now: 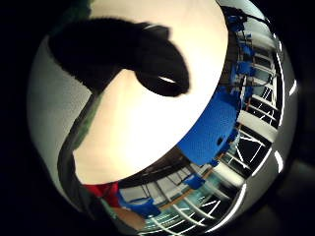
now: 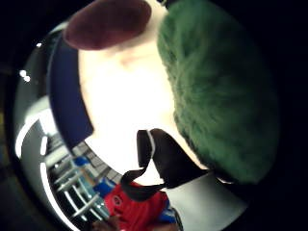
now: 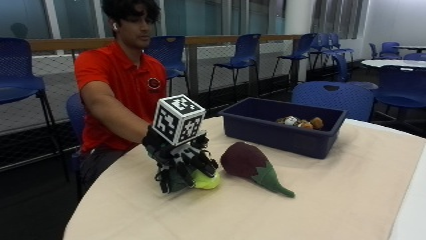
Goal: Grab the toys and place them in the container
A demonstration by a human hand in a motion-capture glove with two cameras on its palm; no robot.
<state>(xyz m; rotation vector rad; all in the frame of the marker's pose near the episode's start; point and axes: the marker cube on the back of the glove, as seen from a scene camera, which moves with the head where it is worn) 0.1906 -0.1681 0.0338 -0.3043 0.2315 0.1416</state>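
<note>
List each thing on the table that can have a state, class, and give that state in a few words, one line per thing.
Gloved right hand: fingers curled round the green toy, resting on the table.
Green toy: gripped, still down on the table.
Eggplant toy: lying on its side on the table, untouched.
Blue container: open-topped, a few small toys already inside.
Table: covered with a beige cloth.

The black-gloved right hand (image 3: 181,167) covers most of the fuzzy yellow-green toy (image 3: 208,181) on the beige-covered bench (image 3: 319,200); only its lower edge shows, so its form cannot be told. Whether the grip closes round it is unclear. Small toys (image 3: 298,121) inside the dark blue plastic container (image 3: 279,130) are too small to identify.
</note>
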